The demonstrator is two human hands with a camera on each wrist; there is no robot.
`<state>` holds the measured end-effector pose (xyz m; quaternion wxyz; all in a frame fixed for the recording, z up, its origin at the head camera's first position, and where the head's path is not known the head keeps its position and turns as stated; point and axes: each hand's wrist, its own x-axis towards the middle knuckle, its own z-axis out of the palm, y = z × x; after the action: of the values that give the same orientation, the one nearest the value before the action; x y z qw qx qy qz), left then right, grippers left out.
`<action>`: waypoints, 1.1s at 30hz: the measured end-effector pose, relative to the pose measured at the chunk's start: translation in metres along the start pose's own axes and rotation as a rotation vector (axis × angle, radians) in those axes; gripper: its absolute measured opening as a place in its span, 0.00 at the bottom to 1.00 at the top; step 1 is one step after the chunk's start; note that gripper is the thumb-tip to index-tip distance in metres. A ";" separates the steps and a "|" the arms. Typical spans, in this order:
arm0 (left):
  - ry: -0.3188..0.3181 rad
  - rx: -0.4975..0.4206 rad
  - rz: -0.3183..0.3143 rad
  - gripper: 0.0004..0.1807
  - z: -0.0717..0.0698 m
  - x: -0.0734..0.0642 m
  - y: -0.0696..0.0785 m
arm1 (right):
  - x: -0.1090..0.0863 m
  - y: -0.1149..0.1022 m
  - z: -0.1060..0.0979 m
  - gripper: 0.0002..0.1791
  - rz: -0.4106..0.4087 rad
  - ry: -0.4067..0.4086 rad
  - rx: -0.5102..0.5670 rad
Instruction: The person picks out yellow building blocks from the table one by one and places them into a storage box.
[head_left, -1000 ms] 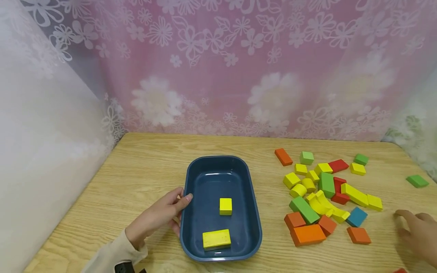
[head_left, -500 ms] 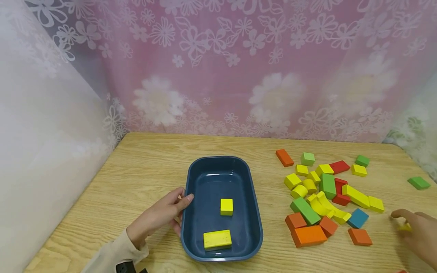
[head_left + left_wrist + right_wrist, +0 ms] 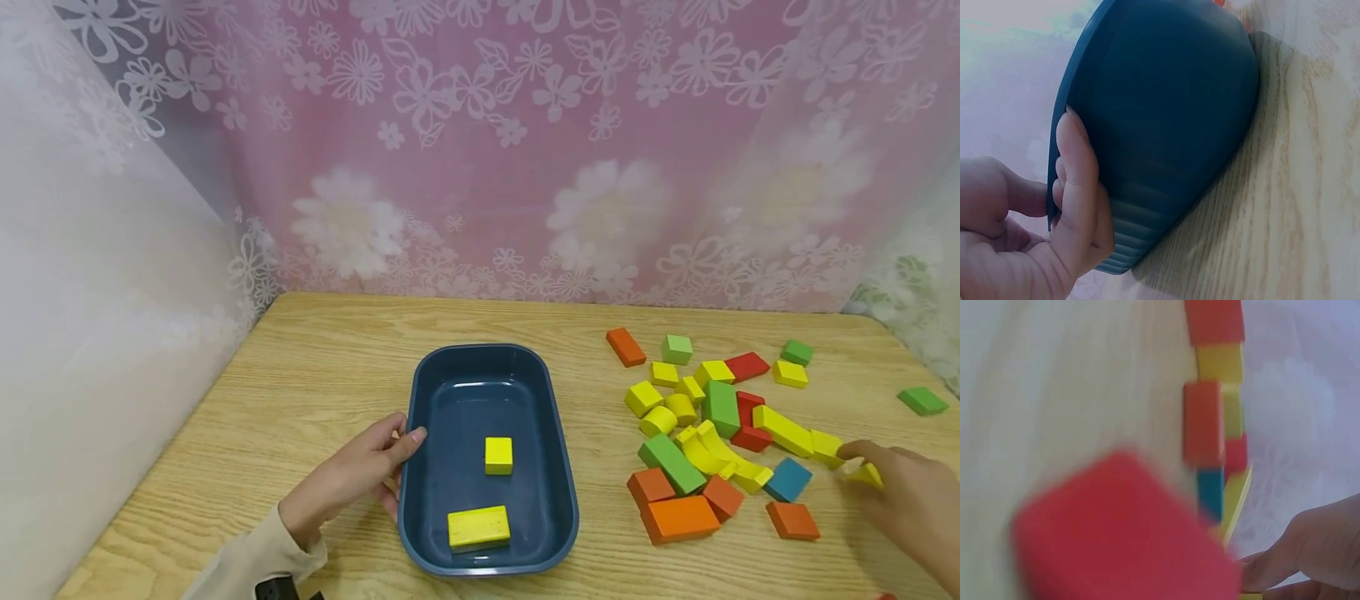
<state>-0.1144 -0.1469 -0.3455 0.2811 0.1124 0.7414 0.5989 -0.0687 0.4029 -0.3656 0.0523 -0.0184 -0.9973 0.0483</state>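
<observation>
My left hand [image 3: 356, 467] grips the left rim of a dark blue rectangular tray [image 3: 564, 467], thumb over the edge and fingers against the outer wall, as the left wrist view also shows on the tray wall [image 3: 1166, 94]. A yellow cube [image 3: 498, 456] and a yellow oblong block [image 3: 478, 528] lie inside the tray. At the right, my right hand [image 3: 911, 500] pinches a yellow block [image 3: 868, 475], partly hidden by the fingers. Its fingertips are close to another yellow block [image 3: 826, 447] on the table; whether they touch it I cannot tell.
Loose blocks spread right of the tray, among them a green block [image 3: 671, 463], an orange block [image 3: 679, 519] and a blue block [image 3: 788, 480]. A green block [image 3: 922, 401] lies far right. Blurred, a red block [image 3: 1122, 531] fills the right wrist view's foreground. Curtains hang behind the table.
My right hand has moved left toward the pile, and a yellow block now shows between its fingers. My left hand and the tray have stayed in place.
</observation>
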 end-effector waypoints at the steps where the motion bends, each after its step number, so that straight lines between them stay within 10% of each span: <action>1: 0.001 -0.001 -0.001 0.18 0.000 0.000 0.000 | 0.002 -0.007 -0.003 0.18 -0.004 -0.014 -0.002; 8: -0.001 -0.001 0.000 0.19 0.000 0.001 -0.002 | 0.007 -0.066 -0.008 0.22 -0.179 -0.040 0.046; 18: 0.003 0.003 0.003 0.19 -0.001 0.001 -0.001 | -0.006 -0.183 -0.030 0.28 -0.573 0.139 0.178; 33: 0.003 0.003 0.004 0.18 0.000 0.001 -0.002 | 0.005 -0.278 -0.019 0.18 -0.858 -0.136 0.110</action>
<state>-0.1148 -0.1474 -0.3477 0.2786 0.1136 0.7426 0.5984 -0.0801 0.1286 -0.3194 0.0027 0.4036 -0.9117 0.0766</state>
